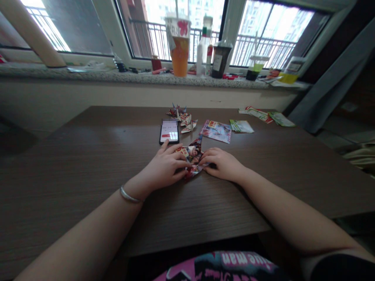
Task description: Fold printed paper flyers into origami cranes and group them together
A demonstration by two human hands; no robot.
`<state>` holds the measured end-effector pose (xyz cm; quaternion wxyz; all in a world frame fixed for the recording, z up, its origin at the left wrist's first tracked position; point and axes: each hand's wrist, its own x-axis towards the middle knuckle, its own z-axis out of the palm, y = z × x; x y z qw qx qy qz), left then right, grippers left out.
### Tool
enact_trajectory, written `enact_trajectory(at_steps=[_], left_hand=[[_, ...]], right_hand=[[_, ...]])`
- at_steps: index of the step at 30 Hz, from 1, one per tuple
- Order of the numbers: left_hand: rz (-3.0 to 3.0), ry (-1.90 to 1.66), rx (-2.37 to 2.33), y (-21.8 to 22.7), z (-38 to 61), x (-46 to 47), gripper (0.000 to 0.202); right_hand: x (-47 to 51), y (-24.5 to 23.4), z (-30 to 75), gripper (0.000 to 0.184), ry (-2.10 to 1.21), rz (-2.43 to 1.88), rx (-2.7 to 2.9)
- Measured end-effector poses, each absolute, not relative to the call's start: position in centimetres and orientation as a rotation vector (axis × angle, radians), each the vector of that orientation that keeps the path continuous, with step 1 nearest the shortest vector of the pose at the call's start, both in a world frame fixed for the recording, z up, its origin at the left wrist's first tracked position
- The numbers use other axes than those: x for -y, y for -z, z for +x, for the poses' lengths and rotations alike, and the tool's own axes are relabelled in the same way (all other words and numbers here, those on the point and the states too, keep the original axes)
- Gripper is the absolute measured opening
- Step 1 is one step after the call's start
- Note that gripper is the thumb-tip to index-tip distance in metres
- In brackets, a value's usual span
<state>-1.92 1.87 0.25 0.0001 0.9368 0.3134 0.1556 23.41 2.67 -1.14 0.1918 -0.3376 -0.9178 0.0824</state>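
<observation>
A partly folded piece of printed paper point(193, 155) lies on the brown wooden table point(88, 164) between my hands. My left hand point(164, 168), a silver bangle on its wrist, presses on the paper's left side with curled fingers. My right hand point(221, 162) pinches its right edge, fingers closed. Just beyond the paper a phone point(169, 131) lies face up with its screen lit. Behind the phone sits a small heap of folded paper cranes point(183, 117).
Loose printed sheets point(216, 130) and leaflets point(241, 125) lie to the right, more point(265, 116) near the far edge. The window sill holds a tall orange drink cup point(179, 47), a white bottle point(202, 48), a dark drink cup point(220, 58) and small clutter.
</observation>
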Motion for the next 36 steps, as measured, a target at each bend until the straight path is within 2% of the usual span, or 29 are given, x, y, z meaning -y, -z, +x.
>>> enact_trajectory(at_steps=[6,14,26,36], left_hand=[[2.950,-0.399,-0.885,-0.5,-1.6,-1.4,0.032],[2.917,-0.468,-0.848,-0.9,-1.2,-0.9,0.032],[2.952,-0.421,-0.779,-0.8,-0.7,-0.4,0.038],[2.932,-0.395,-0.778,-0.7,-0.5,-0.4,0.037]], right_hand=[[-2.8,1.1,23.2,0.018,-0.214,-0.906,2.549],[-2.9,1.1,23.2,0.014,-0.229,-0.899,2.490],[-3.1,1.8,22.7,0.005,-0.250,-1.067,2.282],[-4.1,2.1,22.9,0.009,-0.290,-1.240,2.174]])
